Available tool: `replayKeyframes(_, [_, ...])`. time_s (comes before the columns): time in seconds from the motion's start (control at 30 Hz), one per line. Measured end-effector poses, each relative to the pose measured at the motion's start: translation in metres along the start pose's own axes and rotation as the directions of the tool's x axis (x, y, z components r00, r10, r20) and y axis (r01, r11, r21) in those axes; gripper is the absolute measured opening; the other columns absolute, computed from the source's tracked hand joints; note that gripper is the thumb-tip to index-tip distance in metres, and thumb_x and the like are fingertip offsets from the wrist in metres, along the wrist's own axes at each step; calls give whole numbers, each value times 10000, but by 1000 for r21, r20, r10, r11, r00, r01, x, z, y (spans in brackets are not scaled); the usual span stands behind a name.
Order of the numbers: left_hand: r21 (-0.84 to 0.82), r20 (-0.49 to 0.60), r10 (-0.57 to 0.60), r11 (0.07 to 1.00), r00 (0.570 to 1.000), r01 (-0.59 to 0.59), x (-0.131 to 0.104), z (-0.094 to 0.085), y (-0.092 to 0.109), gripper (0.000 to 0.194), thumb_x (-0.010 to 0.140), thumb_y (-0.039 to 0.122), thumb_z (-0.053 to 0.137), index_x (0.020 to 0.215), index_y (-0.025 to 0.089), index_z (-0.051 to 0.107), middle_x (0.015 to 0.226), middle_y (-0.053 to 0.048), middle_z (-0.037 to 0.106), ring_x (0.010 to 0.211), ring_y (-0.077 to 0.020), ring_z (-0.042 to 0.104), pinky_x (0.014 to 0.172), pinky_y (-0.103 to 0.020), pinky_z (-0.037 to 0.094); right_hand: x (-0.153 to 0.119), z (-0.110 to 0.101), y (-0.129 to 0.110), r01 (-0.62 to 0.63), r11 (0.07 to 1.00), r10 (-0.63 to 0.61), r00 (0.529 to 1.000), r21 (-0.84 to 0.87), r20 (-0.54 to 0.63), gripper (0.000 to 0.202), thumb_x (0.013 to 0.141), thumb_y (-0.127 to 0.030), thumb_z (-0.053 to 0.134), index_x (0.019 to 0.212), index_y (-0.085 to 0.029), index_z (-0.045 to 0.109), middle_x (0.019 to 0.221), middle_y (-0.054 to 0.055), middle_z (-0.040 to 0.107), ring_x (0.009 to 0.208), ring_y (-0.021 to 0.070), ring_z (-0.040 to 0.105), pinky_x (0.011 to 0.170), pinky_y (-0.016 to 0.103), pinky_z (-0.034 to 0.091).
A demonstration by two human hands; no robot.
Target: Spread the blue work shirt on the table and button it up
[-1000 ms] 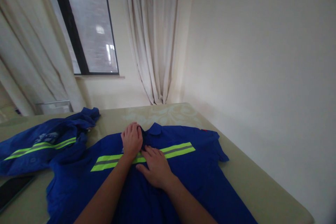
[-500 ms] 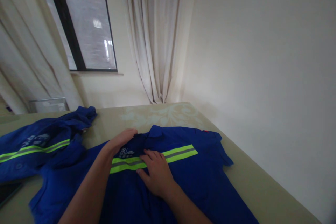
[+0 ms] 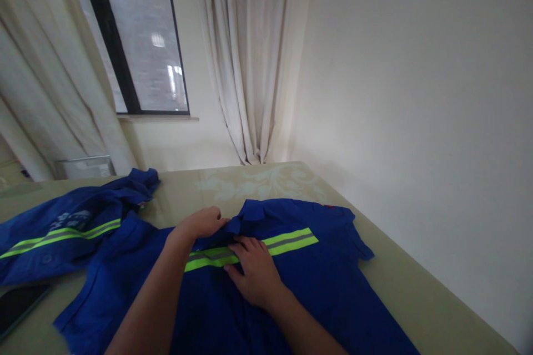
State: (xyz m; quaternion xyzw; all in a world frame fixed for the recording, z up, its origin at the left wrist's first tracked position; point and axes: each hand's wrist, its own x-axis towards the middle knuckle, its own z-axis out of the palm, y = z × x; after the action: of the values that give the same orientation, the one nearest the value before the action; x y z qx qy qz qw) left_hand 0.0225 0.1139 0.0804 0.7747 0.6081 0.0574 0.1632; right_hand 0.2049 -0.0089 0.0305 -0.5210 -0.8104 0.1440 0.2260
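Note:
A blue short-sleeved work shirt (image 3: 316, 283) with a yellow-green and grey reflective stripe lies spread on the table. My left hand (image 3: 205, 222) is at its collar, fingers closed on the collar edge. Below and to the right, my right hand (image 3: 257, 272) rests on the chest beside the front opening, over the stripe, its fingers bent and slightly apart. The left wrist and forearm cover part of the shirt's left side.
Another blue garment (image 3: 83, 211) with a similar stripe lies crumpled at the left. A dark phone-like device (image 3: 20, 305) is at the lower left. The patterned table (image 3: 266, 180) meets a wall at right; curtains (image 3: 250, 66) hang behind.
My left hand has moved right along the collar, and the collar edge there is lifted and bunched. The printed logo beside it is now hidden. The view has shifted slightly left.

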Motion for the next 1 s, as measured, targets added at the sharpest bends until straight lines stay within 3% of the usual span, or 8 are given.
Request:
replayKeyframes(0.27, [100, -200, -16, 994, 980, 37, -14, -37, 21, 601, 961, 611, 363, 733, 208, 747, 930, -139, 780, 1007, -332, 708, 915, -441, 468, 1, 3, 2, 16, 1000, -16, 1000, 1, -16, 398, 934, -411, 633, 1308, -278, 613, 1360, 46, 608, 1254, 255, 516, 1090, 391, 349])
replayKeyframes(0.53, [150, -71, -58, 986, 996, 68, -12, -14, 6, 314, 739, 397, 733, 958, 173, 761, 1020, -162, 777, 947, -321, 720, 771, -353, 514, 0, 2, 0, -4, 999, 3, 1000, -46, -9, 361, 947, -425, 616, 1269, -263, 634, 1258, 74, 632, 1191, 271, 530, 1038, 410, 377])
replayKeyframes(0.63, [137, -55, -38, 989, 998, 46, -11, -14, 3, 212, 687, 251, 744, 890, 200, 774, 934, -116, 788, 877, -284, 730, 745, -322, 518, 0, 2, 0, 2, 999, -2, 1000, -40, -16, 344, 945, -423, 618, 1244, -256, 651, 1246, 77, 639, 1182, 274, 539, 1033, 411, 386])
replayKeyframes(0.73, [125, -122, -3, 992, 993, 19, -11, -21, 7, 228, 792, 235, 658, 997, 246, 757, 1009, -81, 781, 969, -276, 713, 830, -339, 514, 0, 2, 0, 1, 999, -2, 1000, -32, -18, 369, 945, -424, 614, 1281, -273, 631, 1280, 74, 637, 1201, 277, 541, 1039, 417, 390])
replayKeyframes(0.8, [78, -312, 10, 997, 950, 15, -10, -23, 10, 277, 921, 271, 524, 1120, 266, 717, 1147, -72, 750, 1089, -279, 676, 921, -369, 498, 0, 2, 1, 6, 1000, -6, 1000, -24, -20, 396, 950, -429, 606, 1318, -284, 608, 1355, 67, 614, 1250, 274, 526, 1069, 421, 375])
replayKeyframes(0.9, [-95, -678, -80, 995, 731, 20, -3, -13, 12, 388, 1013, 287, 359, 1304, 221, 607, 1312, -115, 659, 1156, -279, 648, 987, -398, 493, 0, 2, 1, 13, 1000, -13, 1000, -16, -17, 418, 958, -445, 594, 1346, -288, 591, 1448, 51, 570, 1311, 264, 499, 1113, 424, 348])
replayKeyframes(0.93, [-158, -739, -128, 987, 661, 15, 1, -8, 11, 412, 1018, 293, 352, 1362, 189, 554, 1364, -146, 615, 1161, -277, 647, 995, -400, 497, 0, 3, 2, 14, 1000, -14, 1000, -14, -15, 422, 960, -448, 592, 1350, -290, 588, 1459, 46, 565, 1317, 261, 496, 1118, 424, 346])
replayKeyframes(1.0, [-231, -753, -178, 973, 634, -1, 9, 5, 8, 473, 1020, 300, 352, 1445, 115, 442, 1441, -213, 527, 1171, -272, 646, 1008, -400, 503, 0, 3, 2, 12, 1000, -12, 1000, -10, -16, 422, 957, -447, 596, 1350, -293, 587, 1460, 41, 568, 1315, 258, 499, 1120, 425, 348])
